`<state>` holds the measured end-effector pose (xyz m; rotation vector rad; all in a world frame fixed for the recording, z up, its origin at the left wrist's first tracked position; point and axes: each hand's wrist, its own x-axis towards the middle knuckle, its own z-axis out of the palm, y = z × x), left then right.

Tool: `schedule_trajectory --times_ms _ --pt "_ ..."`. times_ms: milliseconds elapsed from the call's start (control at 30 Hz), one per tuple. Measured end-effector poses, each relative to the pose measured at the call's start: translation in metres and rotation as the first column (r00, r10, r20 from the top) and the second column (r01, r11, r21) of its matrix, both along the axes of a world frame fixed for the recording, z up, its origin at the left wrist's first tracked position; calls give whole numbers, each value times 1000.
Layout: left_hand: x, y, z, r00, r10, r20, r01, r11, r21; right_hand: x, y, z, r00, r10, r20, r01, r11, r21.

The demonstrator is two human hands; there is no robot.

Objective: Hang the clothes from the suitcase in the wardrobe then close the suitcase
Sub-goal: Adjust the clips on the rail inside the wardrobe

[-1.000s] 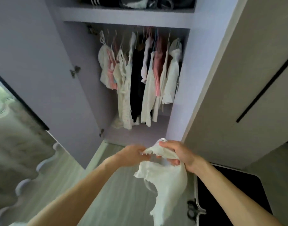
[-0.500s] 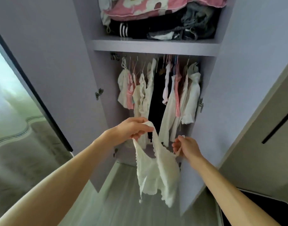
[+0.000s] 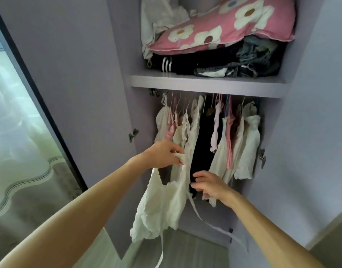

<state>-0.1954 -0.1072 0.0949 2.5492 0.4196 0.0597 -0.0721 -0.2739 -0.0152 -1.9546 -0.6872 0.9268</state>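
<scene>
The left hand (image 3: 164, 154) is raised in front of the open lilac wardrobe (image 3: 305, 132), at the left end of the row of hanging clothes (image 3: 234, 136). Its grip is closed tight: thumb and curled fingers pinch a bunched upper edge of the cream-white frilled fabric top (image 3: 162, 206). The top hangs free from that pinch in front of the wardrobe's lower left corner. Its ruffled neckline sags open and its hem is clear of the pale plank floor (image 3: 185, 254). A thin white tie (image 3: 162, 246) dangles from the hem, and a longer pale ribbon strap (image 3: 214, 227) trails down toward the right.

The right hand (image 3: 210, 185) is just right of the top and lower than the left hand, in front of the bottom of a black hanging garment (image 3: 203, 144). Its grip is loose and open, with the fingers (image 3: 198, 174) spread and slightly bent toward the top's side edge and nothing held. Whether the fingertips touch any fabric cannot be told.

The hanging clothes are mostly white and cream with a few pink pieces, crowded on thin hangers beneath the lilac shelf (image 3: 205, 84). On that shelf a pink pillow with white flowers (image 3: 224, 33) lies on folded dark clothing. This includes a black piece with three white stripes (image 3: 167, 64) at the shelf's left front edge and grey denim (image 3: 259, 55) toward the right. The wardrobe's left door (image 3: 69, 84) stands wide open, with a metal hinge (image 3: 133, 134) at its inner edge.
</scene>
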Motion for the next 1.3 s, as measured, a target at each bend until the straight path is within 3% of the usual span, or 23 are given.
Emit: schedule_trajectory --times_ms 133,267,433,700,867,1133,1300 --pt "18 18 10 999 53 -13 -52 996 75 2 46 43 970 230 83 -242 951 192" --pt "30 45 7 985 171 19 -171 958 229 30 83 53 972 145 185 -191 946 263" --pt "32 75 -6 928 363 86 -370 865 339 56 111 66 978 191 87 -209 925 318" --pt "56 129 -15 936 335 104 -331 746 577 88 179 68 985 160 70 -174 928 330" --pt "80 187 -12 949 291 122 -290 654 698 109 229 67 980 120 158 -160 948 275" --pt "123 283 -3 953 302 -17 -164 564 809 154 318 71 968 -85 237 12 957 290" --pt "145 334 -19 939 339 -54 -125 483 867 188 380 66 935 -74 348 2 979 204"
